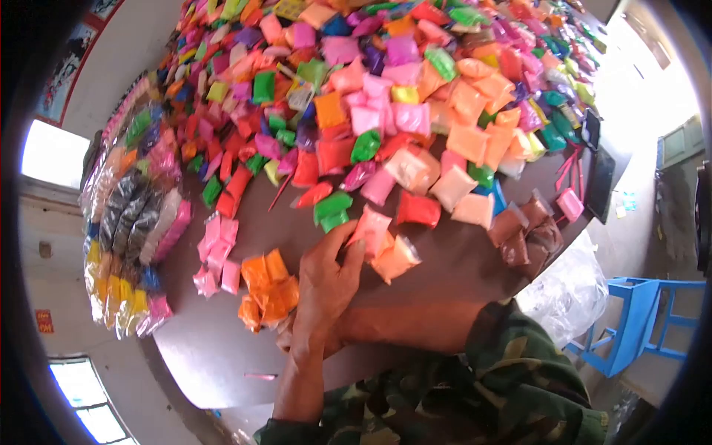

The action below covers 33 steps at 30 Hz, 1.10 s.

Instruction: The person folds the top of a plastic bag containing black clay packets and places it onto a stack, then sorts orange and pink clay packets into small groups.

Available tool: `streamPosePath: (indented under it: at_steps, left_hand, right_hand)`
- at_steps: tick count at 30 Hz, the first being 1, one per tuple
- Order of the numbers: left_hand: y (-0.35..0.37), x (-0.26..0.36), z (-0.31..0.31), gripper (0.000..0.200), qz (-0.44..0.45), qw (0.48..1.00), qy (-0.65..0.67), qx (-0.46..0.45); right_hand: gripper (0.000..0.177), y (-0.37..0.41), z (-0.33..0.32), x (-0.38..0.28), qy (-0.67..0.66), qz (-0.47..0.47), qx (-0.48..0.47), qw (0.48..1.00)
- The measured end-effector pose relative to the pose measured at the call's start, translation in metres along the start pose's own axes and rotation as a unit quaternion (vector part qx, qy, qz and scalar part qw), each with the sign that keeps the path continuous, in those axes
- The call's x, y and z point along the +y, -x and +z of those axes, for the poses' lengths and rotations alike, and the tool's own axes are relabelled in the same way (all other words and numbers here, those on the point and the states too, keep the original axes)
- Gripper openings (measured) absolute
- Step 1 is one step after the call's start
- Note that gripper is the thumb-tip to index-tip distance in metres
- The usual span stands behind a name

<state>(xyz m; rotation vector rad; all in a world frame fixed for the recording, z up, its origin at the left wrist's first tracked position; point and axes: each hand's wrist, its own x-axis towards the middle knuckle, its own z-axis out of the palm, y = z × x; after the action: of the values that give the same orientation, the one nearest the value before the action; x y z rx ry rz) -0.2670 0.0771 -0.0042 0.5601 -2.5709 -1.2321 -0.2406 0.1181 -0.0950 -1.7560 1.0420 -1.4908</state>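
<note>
At front of heap (331, 110), nr mid-table: salmon pkt (373, 231), L hand (324, 276) fingertips touching its left side; can't tell if pinched. R hand (333, 341) crosses under L wrist by orange pkts (269, 288), mostly hidden, grip unclear. Risk: crossed arms poss. snag & knock orange pkts; a tug might start loose heap sliding. Brown pkts (545, 241) nr table's (208, 356) right edge; bare room lower left.
</note>
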Motion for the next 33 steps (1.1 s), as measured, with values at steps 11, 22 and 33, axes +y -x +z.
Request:
streamPosePath:
  at_steps: [11, 22, 33]
  left_hand:
    - [-0.030, 0.023, -0.028, 0.025, -0.038, 0.998, 0.018, -0.051]
    - [-0.104, 0.084, -0.025, 0.039, 0.170, 0.976, 0.088, 0.102]
    - [-0.012, 0.018, 0.014, 0.059, 0.249, 0.918, -0.284, -0.122]
  right_hand:
    - [0.023, -0.012, 0.009, -0.001, -0.005, -0.034, 0.001, 0.999]
    - [0.020, -0.015, 0.028, 0.014, -0.030, 0.022, 0.024, 0.999]
    - [0.035, 0.003, 0.017, 0.006, -0.067, 0.046, 0.015, 0.997]
